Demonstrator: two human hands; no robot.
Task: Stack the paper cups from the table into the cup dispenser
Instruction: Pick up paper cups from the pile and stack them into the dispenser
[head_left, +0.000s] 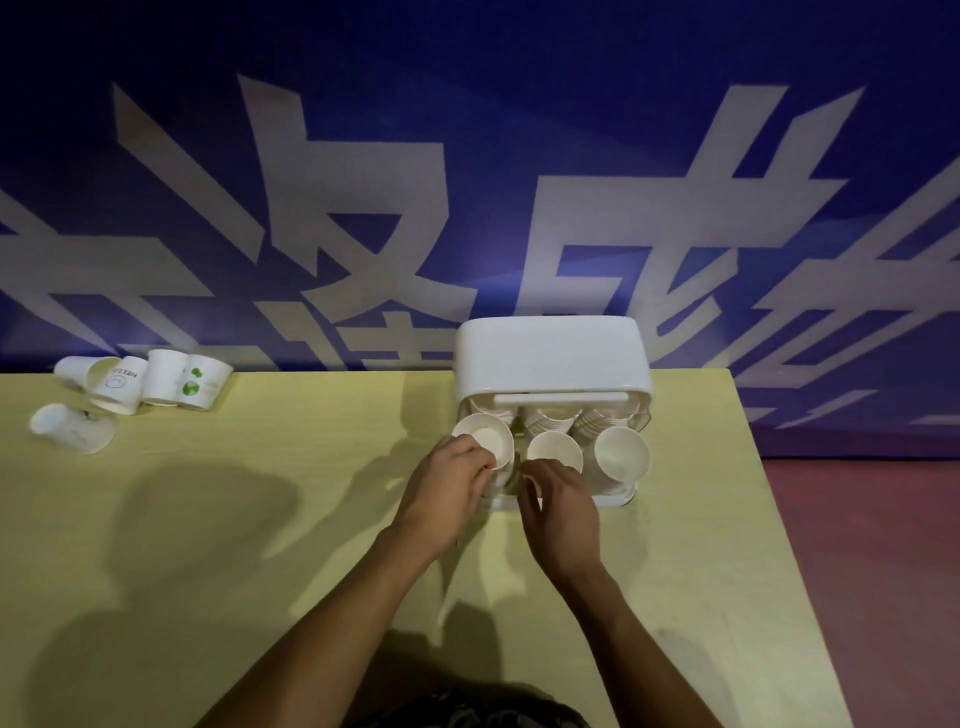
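I'm watching my left hand (451, 486) pinching a smooth conical paper cup (484, 439) in the glossy white dispenser (550, 358); my right hand (558, 512) is curling by the middle stack (555, 453), grip seemingly loose.

dispenser (550, 353): white | table (208, 545): pale yellow | wall (467, 104): blue, white characters

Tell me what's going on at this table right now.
A person is loading paper cups into a white cup dispenser. The left hand holds the left cup, while the right hand touches the middle cup. The right cup sits untouched. Several loose cups lie at the table's far-left corner.
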